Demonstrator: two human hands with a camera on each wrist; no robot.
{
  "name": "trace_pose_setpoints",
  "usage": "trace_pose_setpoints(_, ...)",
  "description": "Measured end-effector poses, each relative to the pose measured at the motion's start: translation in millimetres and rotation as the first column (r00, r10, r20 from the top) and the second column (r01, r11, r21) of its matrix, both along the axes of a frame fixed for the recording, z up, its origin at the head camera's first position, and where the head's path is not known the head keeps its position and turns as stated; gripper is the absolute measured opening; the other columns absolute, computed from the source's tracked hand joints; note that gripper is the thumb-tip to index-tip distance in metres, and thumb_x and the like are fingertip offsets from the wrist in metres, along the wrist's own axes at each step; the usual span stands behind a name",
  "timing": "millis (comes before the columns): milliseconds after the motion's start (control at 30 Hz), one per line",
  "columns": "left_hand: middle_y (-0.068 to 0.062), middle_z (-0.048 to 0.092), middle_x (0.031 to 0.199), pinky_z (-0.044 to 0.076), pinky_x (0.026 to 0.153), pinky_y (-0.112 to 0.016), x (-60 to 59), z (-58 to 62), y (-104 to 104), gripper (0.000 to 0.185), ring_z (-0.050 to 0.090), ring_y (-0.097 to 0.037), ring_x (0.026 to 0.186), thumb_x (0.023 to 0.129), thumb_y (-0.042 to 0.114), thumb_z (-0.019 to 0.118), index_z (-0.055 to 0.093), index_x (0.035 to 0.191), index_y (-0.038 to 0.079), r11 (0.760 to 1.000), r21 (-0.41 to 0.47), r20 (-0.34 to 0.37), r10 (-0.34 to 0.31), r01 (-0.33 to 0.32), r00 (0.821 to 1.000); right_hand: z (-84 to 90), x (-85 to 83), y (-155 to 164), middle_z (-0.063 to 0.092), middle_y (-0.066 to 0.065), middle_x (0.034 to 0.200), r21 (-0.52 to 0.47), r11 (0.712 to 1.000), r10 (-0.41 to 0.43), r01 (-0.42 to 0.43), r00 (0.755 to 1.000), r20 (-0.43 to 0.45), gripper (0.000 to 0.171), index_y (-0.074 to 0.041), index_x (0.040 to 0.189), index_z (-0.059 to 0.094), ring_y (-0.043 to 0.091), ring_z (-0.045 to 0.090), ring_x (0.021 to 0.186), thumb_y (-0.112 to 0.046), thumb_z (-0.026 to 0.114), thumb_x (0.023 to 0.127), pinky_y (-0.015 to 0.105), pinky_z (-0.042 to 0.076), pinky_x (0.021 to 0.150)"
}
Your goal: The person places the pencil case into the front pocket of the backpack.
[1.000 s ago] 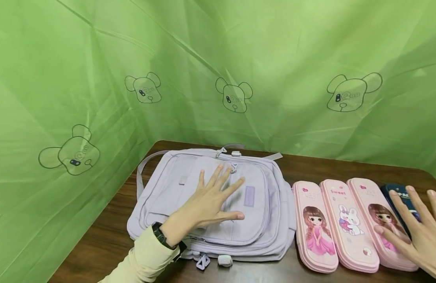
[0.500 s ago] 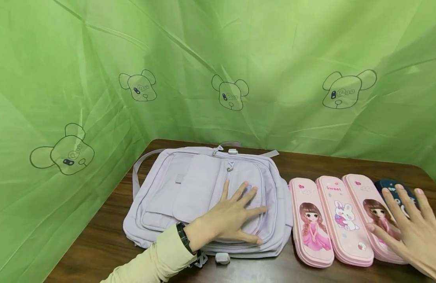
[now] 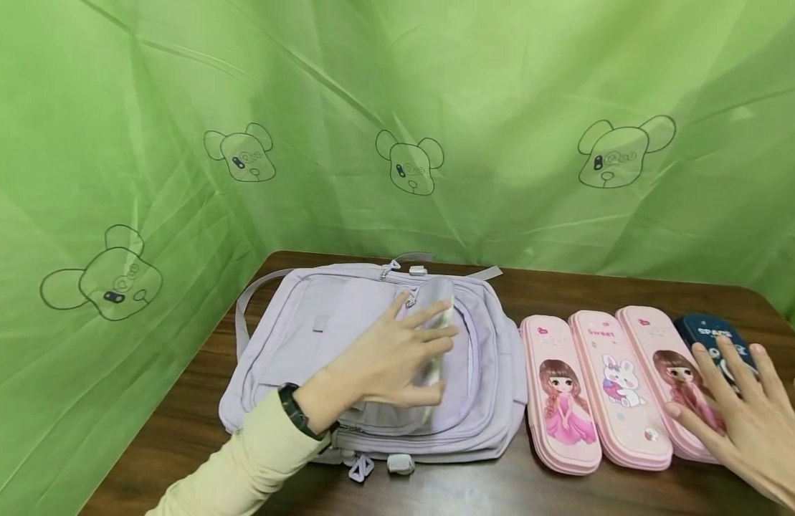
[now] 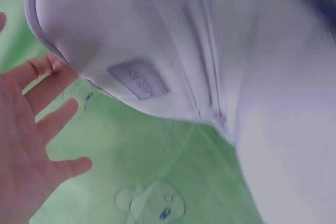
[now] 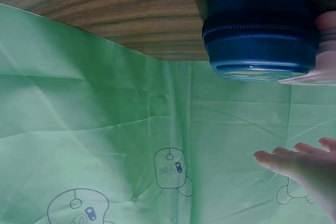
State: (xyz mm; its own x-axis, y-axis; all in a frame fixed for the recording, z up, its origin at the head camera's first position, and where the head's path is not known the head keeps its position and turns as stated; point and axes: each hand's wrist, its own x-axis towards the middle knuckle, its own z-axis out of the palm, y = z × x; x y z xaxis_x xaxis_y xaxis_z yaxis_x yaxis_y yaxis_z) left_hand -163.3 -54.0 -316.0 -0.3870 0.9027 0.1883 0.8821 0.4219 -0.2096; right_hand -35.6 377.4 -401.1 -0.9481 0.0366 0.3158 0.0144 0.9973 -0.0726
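A lavender backpack (image 3: 365, 308) lies front side up on the table, its rounded front pocket panel (image 3: 439, 322) lifted at the right side. My left hand (image 3: 403, 358) is over that raised panel, fingers spread. In the left wrist view, fingertips (image 4: 55, 64) touch the panel's curved edge, near a sewn label (image 4: 139, 80). To the right lie three pink pencil cases (image 3: 619, 394) and a dark blue "SPACE" pencil case (image 3: 710, 331). My right hand (image 3: 752, 423) is spread over the rightmost ones, partly covering them; its wrist view shows the fingers apart from the blue case.
A green curtain (image 3: 500, 86) printed with bear heads encloses the dark wooden table (image 3: 500, 487). A strap (image 3: 242, 308) loops out at the backpack's left. A strap buckle (image 3: 400, 464) and a triangular tag (image 3: 361, 469) lie at its near edge.
My left hand moves right across the backpack, then back left, and the front pocket panel lifts at its right side. My right hand stays spread over the pencil cases. The head view shifts slightly.
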Motion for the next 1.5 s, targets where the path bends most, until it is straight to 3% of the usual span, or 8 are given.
trace_pose_setpoints(167,-0.001,0.065,0.112,0.015,0.107,-0.056,-9.3,12.1,-30.4,0.054,0.034,-0.027,0.131,0.086,0.061,0.04,0.063,0.109,0.018,0.999,0.046,-0.083,-0.019,0.023,0.996,0.1,4.3,-1.3,-0.004,0.017,0.153,-0.031,0.999,-0.034,0.034,0.999,-0.001,0.101,-0.017,0.151,0.006,0.03,-0.018,0.137,-0.059,0.062,0.077,0.063,-0.016,0.099)
trace_pose_setpoints(333,-0.006,0.063,0.117,0.011,0.107,-0.057,-8.9,11.7,-74.2,0.07,0.037,-0.028,0.129,0.088,0.069,0.03,0.06,0.126,0.019,0.993,0.074,-0.079,0.099,-0.094,0.992,-0.7,10.2,-5.3,-0.001,0.021,0.152,-0.05,0.997,-0.065,0.065,0.998,0.004,0.099,-0.017,0.151,0.006,0.032,-0.019,0.136,-0.059,0.06,0.079,0.062,-0.018,0.099)
trace_pose_setpoints(533,-0.006,0.047,0.138,0.009,0.107,-0.058,-3.7,-16.9,-125.4,0.065,0.031,-0.03,0.133,0.088,0.064,0.041,0.055,0.132,0.019,0.964,0.099,0.036,0.245,-0.247,0.969,2.6,13.1,-20.9,0.002,0.02,0.153,0.001,0.999,-0.051,0.051,0.998,0.022,0.099,-0.019,0.151,0.006,0.032,-0.018,0.137,-0.058,0.06,0.079,0.064,-0.016,0.098)
trace_pose_setpoints(700,0.0,0.038,0.145,0.01,0.105,-0.062,-2.3,-48.4,-153.1,0.063,0.028,-0.032,0.134,0.087,0.059,0.049,0.048,0.138,0.021,0.921,0.142,0.154,0.341,-0.362,0.927,6.6,8.2,-42.9,0.006,0.025,0.151,0.039,0.999,-0.011,0.009,0.998,0.055,0.1,-0.013,0.151,0.01,0.037,-0.018,0.135,-0.061,0.06,0.078,0.057,-0.023,0.096)
trace_pose_setpoints(900,-0.001,0.022,0.152,0.014,0.094,-0.073,-0.6,-73.3,-164.1,0.065,0.019,-0.039,0.136,0.088,0.053,0.054,0.036,0.145,0.027,0.871,0.182,0.329,0.384,-0.457,0.863,8.1,-1.5,-71.8,0.02,0.023,0.148,0.049,0.992,0.114,-0.113,0.993,-0.013,0.095,-0.01,0.149,0.02,0.036,-0.006,0.138,-0.06,0.06,0.079,0.063,-0.012,0.101)
trace_pose_setpoints(1100,-0.006,0.012,0.155,0.017,0.086,-0.078,1.6,-87.9,-167.5,0.065,0.015,-0.047,0.134,0.089,0.048,0.056,0.027,0.146,0.037,0.819,0.208,0.46,0.401,-0.535,0.792,-2.7,-4.0,-118.4,0.031,0.023,0.144,0.025,0.973,0.229,-0.228,0.972,-0.053,0.094,-0.008,0.144,0.034,0.041,0.015,0.136,-0.066,0.06,0.074,0.056,-0.006,0.107)
trace_pose_setpoints(1333,-0.004,0.012,0.155,0.015,0.085,-0.079,3.3,-90.7,-168.0,0.065,0.013,-0.045,0.135,0.089,0.046,0.057,0.027,0.146,0.037,0.806,0.225,0.484,0.394,-0.547,0.781,-30.5,-0.3,-159.6,0.036,0.033,0.134,-0.005,0.971,0.238,-0.24,0.963,-0.127,0.101,0.002,0.137,0.039,0.049,0.025,0.127,-0.072,0.057,0.071,0.062,0.02,0.098)
trace_pose_setpoints(1500,-0.004,0.013,0.155,0.015,0.085,-0.079,2.1,-93.6,-166.8,0.065,0.013,-0.045,0.135,0.089,0.045,0.057,0.027,0.146,0.037,0.805,0.24,0.483,0.387,-0.543,0.786,-40.8,-0.1,-162.5,0.03,0.036,0.135,0.013,0.975,0.22,-0.22,0.967,-0.128,0.094,0.004,0.138,0.035,0.051,0.025,0.125,-0.062,0.059,0.075,0.061,0.023,0.096)
